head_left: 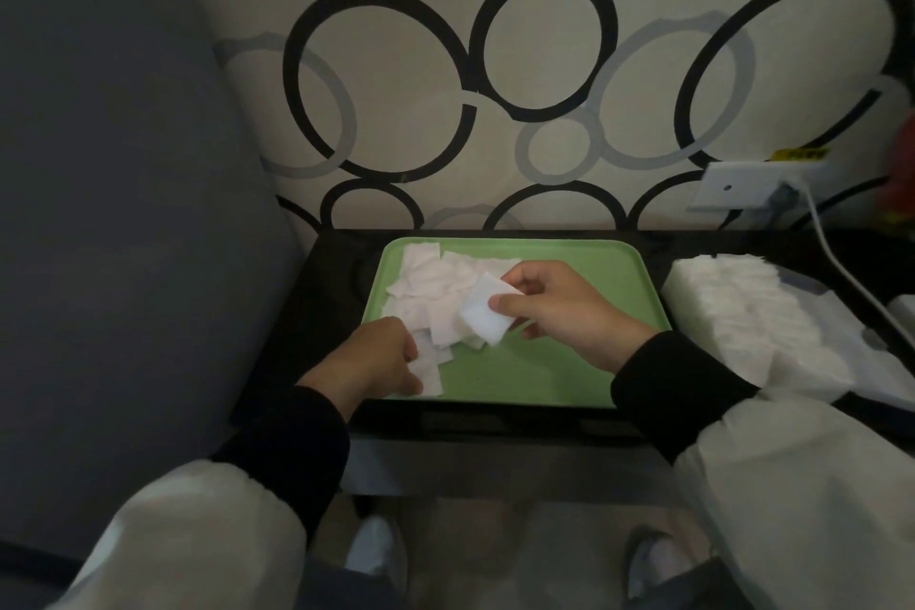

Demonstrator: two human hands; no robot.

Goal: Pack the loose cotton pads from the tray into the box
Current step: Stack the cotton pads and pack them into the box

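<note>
Green rectangular tray (569, 372): right hand (559, 312) is pinching stacked white square cotton pads (487, 320) above it; left hand (379, 359) is gripping one loose pad (430, 374) at its near-left corner.

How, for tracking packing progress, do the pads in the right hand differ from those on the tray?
The held pads are lifted, pinched in the right hand; the tray pads lie on the tray. The held pads form one neat stack; the tray pads overlap, scattered. Both are white squares.
</note>
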